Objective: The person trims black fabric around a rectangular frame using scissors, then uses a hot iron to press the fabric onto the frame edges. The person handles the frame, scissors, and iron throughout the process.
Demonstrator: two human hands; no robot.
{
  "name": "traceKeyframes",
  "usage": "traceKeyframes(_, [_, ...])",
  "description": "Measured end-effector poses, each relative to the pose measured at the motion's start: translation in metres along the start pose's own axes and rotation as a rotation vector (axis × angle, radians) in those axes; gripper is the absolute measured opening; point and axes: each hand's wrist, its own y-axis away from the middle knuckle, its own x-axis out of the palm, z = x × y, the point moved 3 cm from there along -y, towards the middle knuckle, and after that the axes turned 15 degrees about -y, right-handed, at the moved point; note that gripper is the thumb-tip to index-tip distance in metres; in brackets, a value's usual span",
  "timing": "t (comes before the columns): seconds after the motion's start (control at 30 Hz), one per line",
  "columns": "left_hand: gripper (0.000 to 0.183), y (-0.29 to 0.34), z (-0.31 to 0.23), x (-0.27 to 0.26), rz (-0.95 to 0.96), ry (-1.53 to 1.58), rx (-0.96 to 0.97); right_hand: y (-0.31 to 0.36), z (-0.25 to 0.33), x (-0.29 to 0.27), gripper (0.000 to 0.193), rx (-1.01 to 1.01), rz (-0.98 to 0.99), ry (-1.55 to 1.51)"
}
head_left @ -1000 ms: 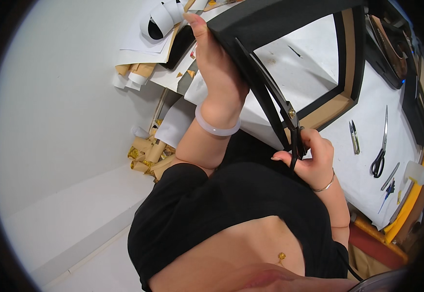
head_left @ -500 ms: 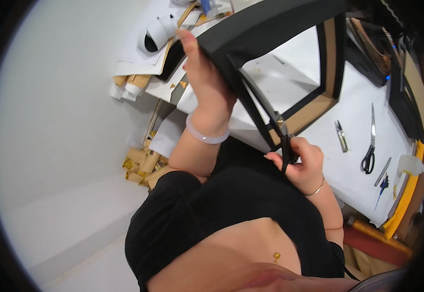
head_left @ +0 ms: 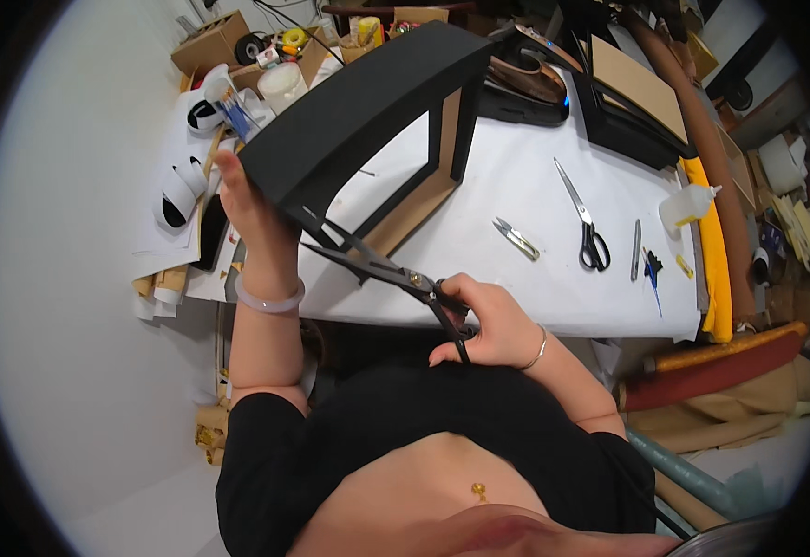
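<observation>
While white rolled strips (head_left: 182, 193) lie along the left edge of the worktop (head_left: 554, 302), the left hand (head_left: 254, 212) is raised near them, behind the left end of a black frame (head_left: 368, 107). It appears to support this frame; its thumb side points upward, but most fingers are hidden, so I cannot tell how they grip.

The frame is tilted above the left part of the worktop, close to the near edge. Its broad outer side looks completely black and smooth, so I judge this surface as done, whereas the inner faces remain brown. Whether these must change, I cannot say.

Before its lower left end, the dark scissors (head_left: 412, 278) have blades apart. I see no material clearly between them, so whether a cut is made or left is not certain. The right hand (head_left: 496, 325) is closed around their handles, just over the near edge.

Further right lie small snips (head_left: 516, 239), long scissors (head_left: 585, 218) and a slim grey tool (head_left: 636, 251), all unheld. A bottle (head_left: 684, 210) stands by the right edge.
</observation>
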Motion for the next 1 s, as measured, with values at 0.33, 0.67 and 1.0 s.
traceKeyframes(0.33, [0.056, -0.017, 0.016, -0.002, 0.154, -0.072, 0.009, 0.017, -0.005, 0.009, 0.077, 0.085, -0.035, -0.112])
traceKeyframes(0.67, [0.072, -0.035, -0.002, 0.006, 0.146, -0.024, -0.040, 0.018, -0.022, 0.022, 0.078, 0.121, 0.032, -0.145])
traceKeyframes(1.0, [0.059, -0.012, -0.002, -0.007, 0.093, -0.315, 0.161, 0.025, -0.018, 0.006, 0.078, 0.116, -0.034, -0.571])
